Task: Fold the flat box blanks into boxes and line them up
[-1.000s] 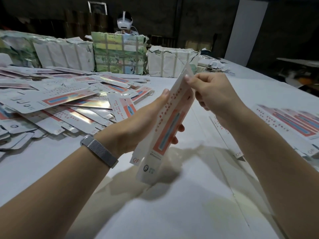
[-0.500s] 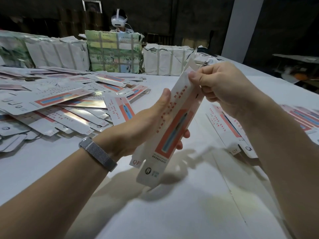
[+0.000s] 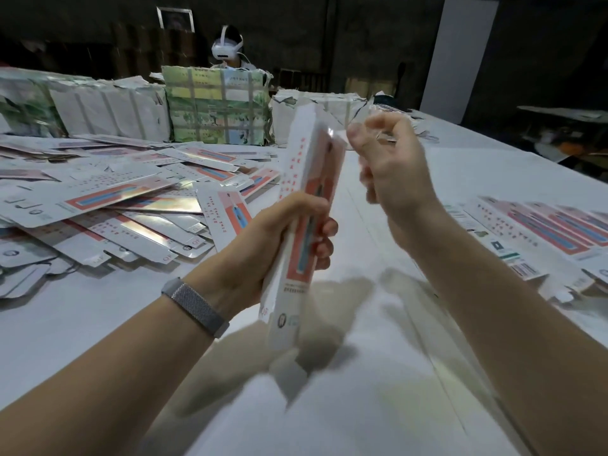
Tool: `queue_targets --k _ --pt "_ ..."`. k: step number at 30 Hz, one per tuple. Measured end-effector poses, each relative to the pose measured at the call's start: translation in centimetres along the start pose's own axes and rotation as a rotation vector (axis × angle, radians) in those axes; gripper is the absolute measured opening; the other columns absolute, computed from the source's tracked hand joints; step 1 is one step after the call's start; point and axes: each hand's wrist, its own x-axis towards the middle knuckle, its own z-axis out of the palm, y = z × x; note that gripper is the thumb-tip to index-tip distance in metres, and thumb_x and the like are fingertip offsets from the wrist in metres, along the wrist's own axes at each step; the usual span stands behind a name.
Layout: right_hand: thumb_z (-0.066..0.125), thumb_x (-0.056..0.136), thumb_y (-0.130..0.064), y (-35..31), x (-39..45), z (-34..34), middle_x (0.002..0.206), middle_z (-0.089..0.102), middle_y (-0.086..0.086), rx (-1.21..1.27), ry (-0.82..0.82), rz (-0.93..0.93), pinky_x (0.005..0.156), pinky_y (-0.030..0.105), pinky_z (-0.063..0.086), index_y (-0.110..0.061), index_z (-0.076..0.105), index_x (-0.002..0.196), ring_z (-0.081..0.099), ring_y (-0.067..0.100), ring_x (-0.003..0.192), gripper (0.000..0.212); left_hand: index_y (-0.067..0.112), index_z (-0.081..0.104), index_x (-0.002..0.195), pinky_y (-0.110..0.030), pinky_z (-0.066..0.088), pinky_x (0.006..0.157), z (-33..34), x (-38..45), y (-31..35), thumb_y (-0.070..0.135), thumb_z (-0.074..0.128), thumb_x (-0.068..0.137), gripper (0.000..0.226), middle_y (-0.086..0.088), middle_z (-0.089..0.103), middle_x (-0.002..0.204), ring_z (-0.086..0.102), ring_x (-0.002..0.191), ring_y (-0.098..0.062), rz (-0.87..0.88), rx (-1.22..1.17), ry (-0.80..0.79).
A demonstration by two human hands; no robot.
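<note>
A long, narrow white box [image 3: 297,179] with a red and blue panel stands nearly upright above the table, partly folded into shape. My left hand [image 3: 260,248] grips it round the middle, thumb on the near side and fingertips wrapped over the printed face. Just right of the box's top end, my right hand [image 3: 394,179] hovers with loosely curled fingers and holds nothing; its thumb is close to the top edge. A loose pile of flat blanks [image 3: 108,205] covers the table to the left.
More flat blanks [image 3: 543,228] lie in an overlapping row at the right. Wrapped bundles [image 3: 214,106] stand along the back of the white table [image 3: 362,406]. Behind them sits a person wearing a white headset [image 3: 228,49].
My right hand has let go of the box's top end and pulled slightly right. The left hand has turned the box more upright and closed its fingers tighter round it.
</note>
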Motion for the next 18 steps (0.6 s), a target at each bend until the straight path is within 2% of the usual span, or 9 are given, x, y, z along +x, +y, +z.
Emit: queue_targets --k 3,5,7,9,10,11,13,16,18 --pt "0.05 0.101 -0.04 1.0 -1.1 1.7 0.099 0.062 0.009 0.052 -0.215 0.047 0.063 0.031 0.044 -0.032 0.047 0.126 0.057 0.018 0.079 0.026 0.015 0.058 0.11 -0.028 0.049 0.065 0.0 0.0 0.1 0.027 0.063 0.072 0.039 -0.004 0.053 0.077 0.05 0.064 -0.017 -0.004 -0.137 -0.033" --pt "0.044 0.104 -0.037 1.5 -1.8 2.6 0.108 0.067 0.011 0.125 -0.331 0.054 0.066 0.035 0.049 -0.037 0.036 0.143 0.067 0.022 0.083 0.04 0.012 0.059 0.107 -0.029 0.052 0.063 0.0 -0.1 0.0 0.035 0.061 0.072 0.041 -0.005 0.052 0.077 0.051 0.063 -0.018 -0.023 -0.215 -0.053" --pt "0.04 0.106 -0.036 1.9 -2.4 3.0 0.098 0.067 0.007 0.235 -0.37 0.084 0.055 0.025 0.052 -0.035 0.019 0.155 0.07 0.012 0.066 0.053 0.01 0.067 0.095 -0.031 0.055 0.064 0.0 -0.1 -0.2 0.04 0.056 0.075 0.038 -0.008 0.057 0.076 0.055 0.061 -0.022 -0.032 -0.25 -0.038" --pt "0.038 0.106 -0.034 2.2 -2.8 3.2 0.094 0.063 0.006 0.315 -0.324 0.111 0.045 0.019 0.051 -0.033 0.018 0.155 0.065 0.005 0.052 0.053 0.009 0.075 0.089 -0.037 0.059 0.068 0.0 0.0 -0.3 0.043 0.053 0.077 0.043 -0.013 0.065 0.078 0.062 0.064 -0.027 -0.049 -0.201 -0.005" --pt "0.038 0.106 -0.033 2.2 -2.9 3.3 0.103 0.064 0.005 0.322 -0.29 0.112 0.052 0.024 0.057 -0.035 0.018 0.155 0.069 0.006 0.062 0.053 0.008 0.076 0.091 -0.04 0.06 0.069 0.1 0.1 -0.4 0.045 0.055 0.079 0.044 -0.014 0.068 0.079 0.066 0.065 -0.029 -0.051 -0.154 0.037" --pt "0.039 0.106 -0.033 2.3 -2.8 3.4 0.115 0.065 0.003 0.315 -0.254 0.106 0.07 0.034 0.062 -0.039 0.018 0.155 0.072 0.011 0.08 0.054 0.008 0.075 0.096 -0.043 0.06 0.07 0.2 0.4 -0.6 0.048 0.056 0.08 0.047 -0.015 0.069 0.081 0.068 0.067 -0.029 -0.037 -0.08 0.102" --pt "0.041 0.106 -0.03 2.5 -2.6 3.7 0.128 0.063 -0.005 0.352 -0.208 0.128 0.096 0.045 0.055 -0.046 0.019 0.154 0.068 0.015 0.106 0.055 0.015 0.065 0.113 -0.045 0.06 0.07 0.5 1.0 -1.0 0.062 0.057 0.077 0.059 -0.01 0.071 0.086 0.07 0.07 -0.026 0.049 0.15 0.283" --pt "0.042 0.105 -0.022 2.4 -2.3 4.0 0.115 0.07 -0.015 0.447 -0.21 0.124 0.094 0.04 0.056 -0.047 0.021 0.152 0.07 0.015 0.107 0.058 0.032 0.047 0.112 -0.042 0.059 0.08 0.3 1.4 -1.3 0.08 0.056 0.066 0.067 0.013 0.072 0.085 0.072 0.075 -0.004 0.144 0.503 0.549" --pt "0.042 0.105 -0.02 2.2 -2.4 4.0 0.118 0.067 -0.017 0.425 -0.213 0.1 0.087 0.036 0.059 -0.051 0.018 0.152 0.07 0.013 0.104 0.061 0.033 0.037 0.116 -0.038 0.06 0.078 -0.2 1.1 -1.1 0.083 0.057 0.065 0.075 0.011 0.069 0.093 0.071 0.077 -0.003 0.21 0.623 0.61"
